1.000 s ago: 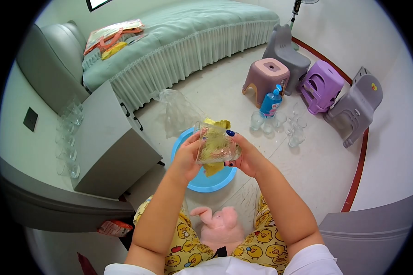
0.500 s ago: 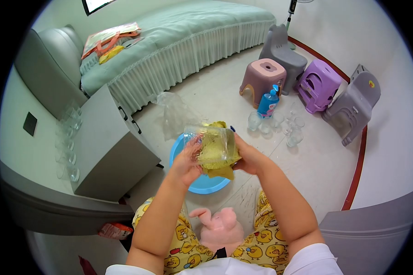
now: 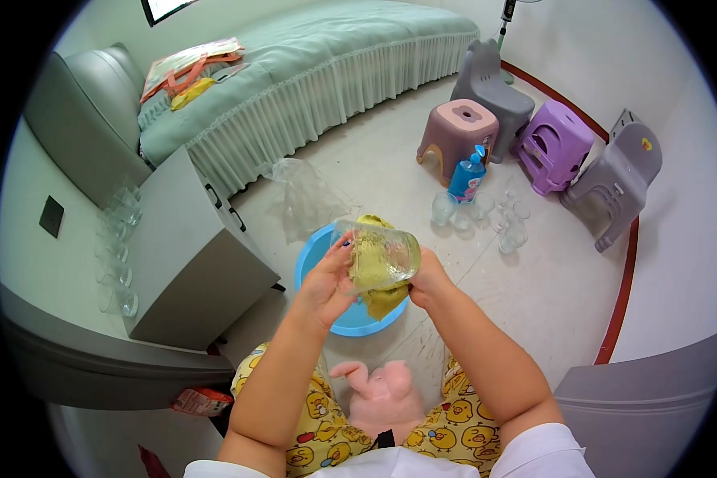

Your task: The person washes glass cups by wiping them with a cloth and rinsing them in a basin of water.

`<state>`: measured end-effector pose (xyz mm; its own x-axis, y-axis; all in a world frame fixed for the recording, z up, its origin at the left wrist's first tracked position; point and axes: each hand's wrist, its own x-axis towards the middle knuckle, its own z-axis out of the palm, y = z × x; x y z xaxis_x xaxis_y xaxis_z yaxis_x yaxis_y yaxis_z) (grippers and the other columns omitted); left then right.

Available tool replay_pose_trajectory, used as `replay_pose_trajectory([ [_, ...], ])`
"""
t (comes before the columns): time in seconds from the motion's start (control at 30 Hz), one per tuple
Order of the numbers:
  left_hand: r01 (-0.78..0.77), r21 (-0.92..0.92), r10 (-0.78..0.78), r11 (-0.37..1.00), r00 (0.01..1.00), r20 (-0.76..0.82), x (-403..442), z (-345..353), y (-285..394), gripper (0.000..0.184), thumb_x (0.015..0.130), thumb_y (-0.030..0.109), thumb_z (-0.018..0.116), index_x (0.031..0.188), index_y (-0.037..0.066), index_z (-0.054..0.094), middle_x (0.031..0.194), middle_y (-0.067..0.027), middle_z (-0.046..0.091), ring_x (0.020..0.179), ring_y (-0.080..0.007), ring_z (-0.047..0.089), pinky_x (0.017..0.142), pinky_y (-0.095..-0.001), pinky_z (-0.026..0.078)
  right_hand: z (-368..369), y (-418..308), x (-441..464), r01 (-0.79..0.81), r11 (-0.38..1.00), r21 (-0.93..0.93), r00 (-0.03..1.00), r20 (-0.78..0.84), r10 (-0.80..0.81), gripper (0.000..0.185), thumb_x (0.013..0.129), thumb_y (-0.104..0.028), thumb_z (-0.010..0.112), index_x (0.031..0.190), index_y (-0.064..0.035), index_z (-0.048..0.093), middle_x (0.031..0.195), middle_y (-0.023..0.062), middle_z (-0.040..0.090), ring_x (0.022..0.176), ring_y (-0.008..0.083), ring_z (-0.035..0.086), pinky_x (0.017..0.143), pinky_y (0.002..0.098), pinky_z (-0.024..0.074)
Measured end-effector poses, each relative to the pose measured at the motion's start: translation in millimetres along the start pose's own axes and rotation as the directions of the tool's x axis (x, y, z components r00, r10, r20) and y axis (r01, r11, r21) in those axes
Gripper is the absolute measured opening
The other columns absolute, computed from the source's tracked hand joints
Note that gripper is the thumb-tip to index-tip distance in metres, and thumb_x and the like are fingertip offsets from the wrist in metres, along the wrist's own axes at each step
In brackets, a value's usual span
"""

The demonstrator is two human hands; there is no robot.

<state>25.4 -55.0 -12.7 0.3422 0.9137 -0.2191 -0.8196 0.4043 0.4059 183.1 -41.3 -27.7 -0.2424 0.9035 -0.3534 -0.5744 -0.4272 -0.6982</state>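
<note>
A clear glass [image 3: 386,255] lies sideways in the air above the blue basin [image 3: 309,259], its thick base toward the right. My left hand [image 3: 327,280] is closed around the glass's left end. Behind and under the glass hangs a yellow-green cloth [image 3: 385,305], which shows through the clear wall. My right hand [image 3: 429,279] grips this cloth against the glass near the base; most of its fingers are hidden behind. The inside of the basin is largely covered by my hands and the glass.
Several glasses [image 3: 511,237] and a blue pump bottle [image 3: 467,177] stand on the floor at right, before a pink-brown stool [image 3: 460,119] and a purple stool [image 3: 554,147]. A plastic bag [image 3: 303,203] lies beyond the basin. More glasses [image 3: 118,275] line the grey cabinet [image 3: 191,255].
The glass has shifted slightly right and tilted, its base now turned more into view. The cloth has slid lower behind it, and my right hand has moved a little right.
</note>
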Motion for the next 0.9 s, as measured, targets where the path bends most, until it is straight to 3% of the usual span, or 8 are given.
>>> replay_pose_trajectory([
  [0.27, -0.011, -0.022, 0.009, 1.000, 0.999, -0.051, -8.2, 2.0, 9.2, 0.029, 0.081, 0.013, 0.050, 0.110, 0.009, 0.047, 0.107, -0.0100, 0.052, 0.104, -0.0253, 0.046, 0.088, -0.0412, 0.039, 4.5, 2.8, 0.9, 0.251, 0.929, -0.271, 0.919, -0.234, -0.316, 0.016, 0.084, -0.011, 0.053, 0.094, 0.0014, 0.054, 0.083, 0.0057, 0.057, 0.075, 0.0111, 0.055, 0.067, 0.0248, 0.0455],
  [0.47, -0.252, 0.169, 0.287, 0.953, 0.928, -0.236, -2.2, -8.0, 11.1, 0.031, 0.083, 0.018, 0.048, 0.112, 0.009, 0.046, 0.115, -0.0114, 0.049, 0.104, -0.0269, 0.046, 0.089, -0.0428, 0.036, 13.2, 0.7, -11.6, 0.412, 0.830, -0.377, 0.831, -0.217, -0.512, 0.019, 0.087, -0.015, 0.050, 0.098, 0.0007, 0.053, 0.087, 0.0062, 0.058, 0.078, 0.0109, 0.054, 0.068, 0.0236, 0.0440],
  [0.53, -0.317, 0.219, 0.370, 0.923, 0.890, -0.268, -2.7, -6.4, 15.4, 0.032, 0.082, 0.019, 0.047, 0.113, 0.010, 0.045, 0.115, -0.0104, 0.050, 0.105, -0.0243, 0.046, 0.088, -0.0427, 0.035, 22.1, -3.1, -26.1, 0.445, 0.564, -0.696, 0.822, 0.066, -0.566, 0.019, 0.088, -0.014, 0.048, 0.101, -0.0006, 0.052, 0.095, 0.0058, 0.056, 0.084, 0.0103, 0.051, 0.071, 0.0224, 0.0420],
  [0.57, -0.322, 0.217, 0.373, 0.922, 0.888, -0.269, -3.2, -6.3, 16.2, 0.032, 0.082, 0.019, 0.047, 0.113, 0.010, 0.045, 0.115, -0.0104, 0.050, 0.105, -0.0243, 0.046, 0.088, -0.0427, 0.035, 13.9, 14.4, -11.8, 0.661, 0.273, -0.699, 0.614, 0.295, -0.733, 0.017, 0.088, -0.014, 0.046, 0.101, -0.0024, 0.048, 0.099, 0.0053, 0.052, 0.087, 0.0102, 0.049, 0.074, 0.0225, 0.0401],
  [0.6, -0.342, 0.218, 0.393, 0.914, 0.879, -0.269, -3.6, -6.0, 16.6, 0.032, 0.082, 0.017, 0.047, 0.112, 0.009, 0.045, 0.114, -0.0101, 0.050, 0.105, -0.0236, 0.046, 0.088, -0.0420, 0.035, 21.5, 16.9, -18.6, 0.663, 0.271, -0.698, 0.614, 0.299, -0.731, 0.017, 0.088, -0.014, 0.046, 0.101, -0.0024, 0.048, 0.099, 0.0053, 0.052, 0.087, 0.0102, 0.049, 0.074, 0.0225, 0.0401],
  [0.67, -0.363, 0.218, 0.413, 0.906, 0.870, -0.269, -3.7, -5.1, 15.2, 0.031, 0.081, 0.016, 0.047, 0.112, 0.008, 0.045, 0.114, -0.0098, 0.051, 0.105, -0.0229, 0.046, 0.088, -0.0413, 0.036, 37.7, 17.9, -37.8, 0.418, 0.693, -0.587, 0.896, 0.140, -0.421, 0.021, 0.088, -0.019, 0.047, 0.103, -0.0043, 0.042, 0.093, 0.0088, 0.050, 0.084, 0.0130, 0.049, 0.073, 0.0252, 0.0413],
  [0.73, -0.408, 0.265, 0.464, 0.874, 0.863, -0.201, -2.7, -3.1, 10.2, 0.029, 0.081, 0.012, 0.046, 0.110, 0.004, 0.045, 0.112, -0.0111, 0.051, 0.107, -0.0227, 0.046, 0.089, -0.0396, 0.036, 33.3, 31.3, -28.6, 0.506, 0.630, -0.588, 0.845, 0.191, -0.500, 0.023, 0.089, -0.021, 0.046, 0.103, -0.0060, 0.037, 0.097, 0.0097, 0.048, 0.088, 0.0123, 0.047, 0.077, 0.0251, 0.0397],
  [0.9, -0.453, 0.272, 0.486, 0.849, 0.872, -0.062, -11.1, 17.7, 2.2, 0.025, 0.081, 0.005, 0.044, 0.105, 0.000, 0.049, 0.107, -0.0134, 0.053, 0.105, -0.0225, 0.048, 0.091, -0.0373, 0.036, 33.8, 20.1, -21.1, 0.379, 0.923, -0.056, 0.925, 0.030, -0.378, 0.038, 0.091, -0.030, 0.038, 0.122, -0.0093, 0.032, 0.119, 0.0082, 0.040, 0.107, 0.0153, 0.041, 0.089, 0.0288, 0.0357],
])
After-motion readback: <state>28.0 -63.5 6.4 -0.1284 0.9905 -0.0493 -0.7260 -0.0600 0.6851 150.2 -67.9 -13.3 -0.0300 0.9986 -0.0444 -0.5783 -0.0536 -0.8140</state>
